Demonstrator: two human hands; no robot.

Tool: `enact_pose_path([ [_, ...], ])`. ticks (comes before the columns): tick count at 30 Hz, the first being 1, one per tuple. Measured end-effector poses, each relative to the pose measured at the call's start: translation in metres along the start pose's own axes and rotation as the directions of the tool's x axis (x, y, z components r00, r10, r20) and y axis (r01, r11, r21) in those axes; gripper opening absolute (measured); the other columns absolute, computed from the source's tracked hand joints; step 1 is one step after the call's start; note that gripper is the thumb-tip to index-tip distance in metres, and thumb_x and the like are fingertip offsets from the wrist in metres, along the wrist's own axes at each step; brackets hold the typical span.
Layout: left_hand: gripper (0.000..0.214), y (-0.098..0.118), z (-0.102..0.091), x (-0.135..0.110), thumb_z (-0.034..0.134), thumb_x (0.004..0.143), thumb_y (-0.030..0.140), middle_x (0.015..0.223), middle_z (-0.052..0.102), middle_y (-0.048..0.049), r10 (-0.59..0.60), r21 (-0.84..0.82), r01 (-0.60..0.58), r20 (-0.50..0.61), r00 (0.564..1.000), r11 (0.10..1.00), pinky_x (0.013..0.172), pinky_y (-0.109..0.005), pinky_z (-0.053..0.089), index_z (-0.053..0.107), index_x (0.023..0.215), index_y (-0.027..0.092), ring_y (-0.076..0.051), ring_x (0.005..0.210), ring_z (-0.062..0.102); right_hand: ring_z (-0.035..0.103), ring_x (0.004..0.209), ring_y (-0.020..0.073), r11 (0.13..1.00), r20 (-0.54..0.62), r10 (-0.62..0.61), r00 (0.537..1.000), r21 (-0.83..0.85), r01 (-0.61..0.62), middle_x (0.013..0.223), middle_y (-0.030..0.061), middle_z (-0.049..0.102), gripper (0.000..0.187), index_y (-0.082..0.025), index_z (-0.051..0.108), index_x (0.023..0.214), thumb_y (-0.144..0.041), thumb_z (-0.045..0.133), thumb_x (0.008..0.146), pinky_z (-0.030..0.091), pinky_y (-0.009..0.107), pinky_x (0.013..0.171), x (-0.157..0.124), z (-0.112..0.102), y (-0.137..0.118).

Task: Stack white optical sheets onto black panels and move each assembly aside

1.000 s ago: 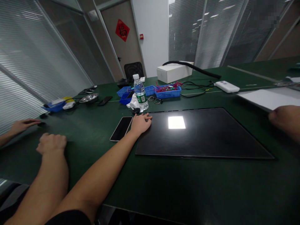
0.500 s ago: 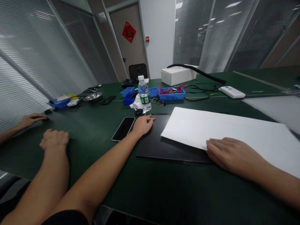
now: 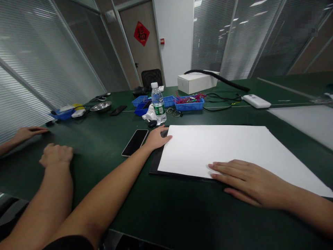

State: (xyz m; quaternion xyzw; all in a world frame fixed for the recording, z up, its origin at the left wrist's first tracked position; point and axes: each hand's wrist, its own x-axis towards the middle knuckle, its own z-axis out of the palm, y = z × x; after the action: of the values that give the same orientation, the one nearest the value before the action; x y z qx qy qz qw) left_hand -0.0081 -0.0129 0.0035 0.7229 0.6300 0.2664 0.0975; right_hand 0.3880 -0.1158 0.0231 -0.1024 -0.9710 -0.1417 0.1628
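A large white sheet of paper [image 3: 205,147] lies over a flat black board [image 3: 155,164] on the table. The board shows along the left and front edges of the sheet, and the sheet reaches past it to the right. My left hand [image 3: 156,138] rests at the board's left side with its fingers apart, the thumb touching the paper's left edge. Flat across the front edge of the paper lies my right hand [image 3: 247,180], fingers stretched out to the left. Beside my left hand is a phone [image 3: 135,142] with a dark screen.
Behind the board stand a water bottle [image 3: 159,104], a pair of glasses [image 3: 174,112] and a blue tray of red wires [image 3: 189,103]. A white box [image 3: 195,83] is farther back. At left, another person's arms [image 3: 57,180] rest on the green table [image 3: 99,152].
The paper has moved left and down onto the black board. My right hand has let go of its edge and flattened on it. My left thumb now touches the paper.
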Motion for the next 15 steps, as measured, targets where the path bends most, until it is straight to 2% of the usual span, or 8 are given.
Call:
enact_pose_path([
  [2,0.052,-0.001,0.000,0.001,0.073,0.084,0.036,0.155,0.057,-0.0062,0.001,-0.001,-0.001,0.005,1.000,1.000,0.121,-0.034,0.040,0.071,0.135,0.024,-0.027,0.140,0.058,0.056,0.136,0.0207,1.000,0.008,0.000,1.000,-0.008,0.000,0.158,0.0076,0.046,0.052,-0.021,0.053,0.150,-0.032,0.056,0.100,0.054,0.037,0.104,-0.006,-0.001,0.011],
  [4,0.053,-0.002,0.001,0.002,0.070,0.083,0.027,0.158,0.054,-0.0046,0.009,-0.001,-0.009,0.015,1.000,1.000,0.123,-0.033,0.038,0.071,0.136,0.023,-0.026,0.142,0.056,0.054,0.138,0.0222,0.997,-0.020,0.062,0.998,-0.035,-0.062,0.156,0.0066,0.049,0.053,-0.024,0.054,0.149,-0.035,0.058,0.098,0.051,0.039,0.108,-0.017,-0.002,0.027],
  [6,0.058,-0.005,0.001,0.004,0.065,0.080,0.018,0.161,0.050,-0.0024,0.030,-0.001,-0.030,0.042,0.999,1.000,0.124,-0.033,0.035,0.070,0.138,0.024,-0.025,0.145,0.052,0.055,0.137,0.0231,0.974,-0.071,0.205,0.976,-0.082,-0.211,0.152,0.0075,0.054,0.049,-0.023,0.058,0.146,-0.036,0.058,0.098,0.047,0.039,0.111,-0.032,-0.006,0.049],
  [7,0.060,-0.006,0.002,0.005,0.063,0.079,0.014,0.162,0.048,-0.0009,0.040,0.001,-0.040,0.059,0.997,0.999,0.125,-0.033,0.034,0.070,0.138,0.025,-0.024,0.147,0.049,0.055,0.136,0.0230,0.943,-0.093,0.306,0.947,-0.109,-0.315,0.149,0.0090,0.056,0.046,-0.021,0.060,0.143,-0.035,0.056,0.099,0.045,0.039,0.113,-0.042,-0.009,0.060],
  [9,0.061,-0.008,0.003,0.006,0.058,0.078,0.011,0.161,0.048,0.0010,0.049,0.003,-0.049,0.079,0.996,0.999,0.125,-0.033,0.033,0.072,0.135,0.026,-0.024,0.149,0.047,0.053,0.137,0.0233,0.810,-0.145,0.539,0.830,-0.181,-0.558,0.146,0.0133,0.058,0.044,-0.014,0.064,0.136,-0.037,0.049,0.103,0.041,0.038,0.116,-0.065,-0.014,0.085],
  [11,0.052,-0.009,0.004,0.006,0.057,0.083,0.015,0.159,0.052,-0.0009,0.041,-0.012,-0.040,0.067,0.997,0.999,0.124,-0.034,0.035,0.075,0.131,0.025,-0.024,0.147,0.049,0.045,0.143,0.0273,0.596,-0.186,0.736,0.651,-0.278,-0.753,0.150,0.0177,0.053,0.053,-0.009,0.063,0.138,-0.045,0.045,0.104,0.039,0.041,0.114,-0.094,-0.017,0.109],
  [13,0.041,-0.009,0.004,0.005,0.058,0.090,0.024,0.156,0.055,-0.0052,0.027,-0.037,-0.026,0.033,0.999,0.999,0.122,-0.035,0.039,0.077,0.127,0.023,-0.025,0.143,0.054,0.036,0.148,0.0358,0.366,-0.198,0.864,0.462,-0.383,-0.848,0.156,0.0238,0.043,0.070,-0.007,0.055,0.148,-0.058,0.044,0.101,0.040,0.049,0.103,-0.131,-0.016,0.133],
  [15,0.037,-0.008,0.004,0.004,0.063,0.092,0.032,0.154,0.057,-0.0076,0.010,-0.048,-0.010,0.006,1.000,0.999,0.120,-0.036,0.041,0.078,0.124,0.022,-0.026,0.140,0.057,0.036,0.143,0.0464,0.174,-0.213,0.935,0.284,-0.422,-0.890,0.149,0.0354,0.042,0.086,-0.001,0.058,0.142,-0.071,0.045,0.094,0.038,0.055,0.089,-0.171,-0.009,0.156],
])
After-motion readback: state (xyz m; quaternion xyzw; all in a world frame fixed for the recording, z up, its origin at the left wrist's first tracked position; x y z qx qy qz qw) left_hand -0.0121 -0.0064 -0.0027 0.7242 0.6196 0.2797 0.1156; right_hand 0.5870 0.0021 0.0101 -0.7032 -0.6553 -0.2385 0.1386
